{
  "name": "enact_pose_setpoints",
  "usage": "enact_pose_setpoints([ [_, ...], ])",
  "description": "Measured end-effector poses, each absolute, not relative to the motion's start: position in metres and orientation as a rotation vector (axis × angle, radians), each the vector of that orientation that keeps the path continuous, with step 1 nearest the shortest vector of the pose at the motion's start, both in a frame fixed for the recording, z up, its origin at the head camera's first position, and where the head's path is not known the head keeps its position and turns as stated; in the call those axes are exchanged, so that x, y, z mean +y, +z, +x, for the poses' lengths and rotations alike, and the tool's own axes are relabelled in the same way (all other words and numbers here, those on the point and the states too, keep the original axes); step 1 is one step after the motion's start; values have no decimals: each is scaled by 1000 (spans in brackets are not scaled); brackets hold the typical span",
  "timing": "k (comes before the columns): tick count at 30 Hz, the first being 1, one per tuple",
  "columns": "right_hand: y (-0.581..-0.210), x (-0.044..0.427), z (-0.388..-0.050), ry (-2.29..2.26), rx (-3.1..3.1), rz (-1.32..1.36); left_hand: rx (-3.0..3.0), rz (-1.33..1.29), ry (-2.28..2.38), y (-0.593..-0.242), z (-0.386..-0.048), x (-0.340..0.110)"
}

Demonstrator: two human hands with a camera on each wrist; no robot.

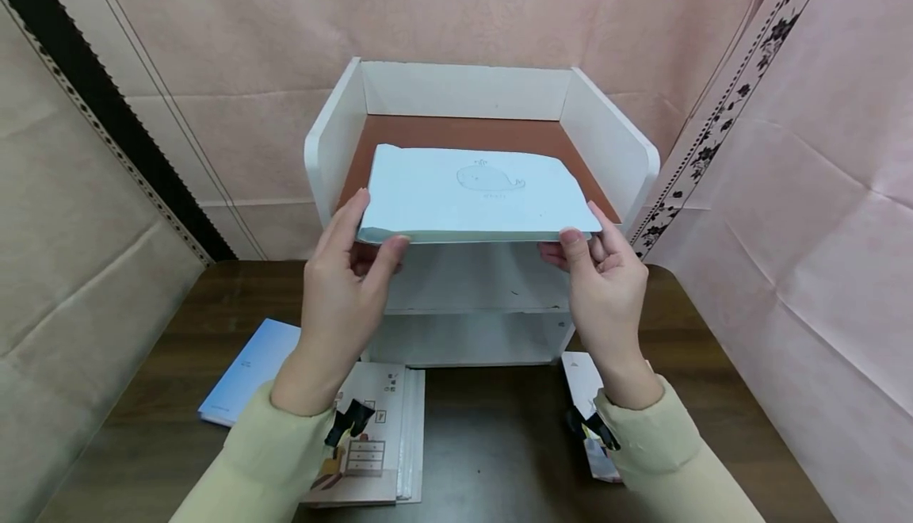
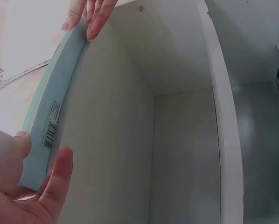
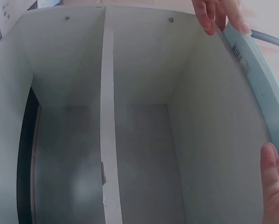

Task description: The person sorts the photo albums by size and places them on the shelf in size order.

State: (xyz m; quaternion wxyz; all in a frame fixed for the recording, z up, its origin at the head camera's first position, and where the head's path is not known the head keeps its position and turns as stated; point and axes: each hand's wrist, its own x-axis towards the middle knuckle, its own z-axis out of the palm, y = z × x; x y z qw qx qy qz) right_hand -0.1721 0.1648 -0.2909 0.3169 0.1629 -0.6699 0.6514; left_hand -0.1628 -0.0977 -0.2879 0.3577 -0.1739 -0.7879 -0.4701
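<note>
A flat light-blue box (image 1: 479,194) with a whale drawn on its top lies level between both hands, at the front of the white shelf unit's brown top board (image 1: 464,128). My left hand (image 1: 349,285) grips its near left corner, thumb on the front edge and fingers beneath. At the near right corner my right hand (image 1: 602,285) holds it the same way. A barcode label (image 2: 51,125) shows on the box's front side in the left wrist view. Whether the box's underside touches the board cannot be seen.
White side walls (image 1: 628,143) and a back panel (image 1: 464,87) enclose the top board. Below, a divider (image 3: 108,116) separates two compartments. On the dark table (image 1: 492,444) lie a blue book (image 1: 250,372), stacked booklets (image 1: 371,460) and a partly covered white item (image 1: 583,380).
</note>
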Motion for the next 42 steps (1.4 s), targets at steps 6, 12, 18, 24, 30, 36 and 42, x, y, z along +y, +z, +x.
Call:
enact_pose_setpoints([
  [6, -277, 156, -166, 1663, -1804, 361, -2010, -451, -1115, -288, -169, -96],
  [12, -272, 153, -168, 1640, -1828, 326, -2010, -388, -1098, -287, -175, -94],
  [18, -271, 151, -169, 1628, -1821, 328, -2006, -354, -1034, -284, -177, -92],
  [24, -270, 152, -169, 1613, -1836, 338, -2003, -350, -998, -284, -178, -93],
  [30, -279, 153, -164, 1608, -1817, 360, -1891, -463, -982, -292, -175, -98],
  [36, -311, 149, -149, 1657, -1643, 517, -1758, -649, -900, -308, -157, -111],
  [42, -341, 143, -131, 1666, -1782, 540, -1988, -653, -885, -335, -133, -130],
])
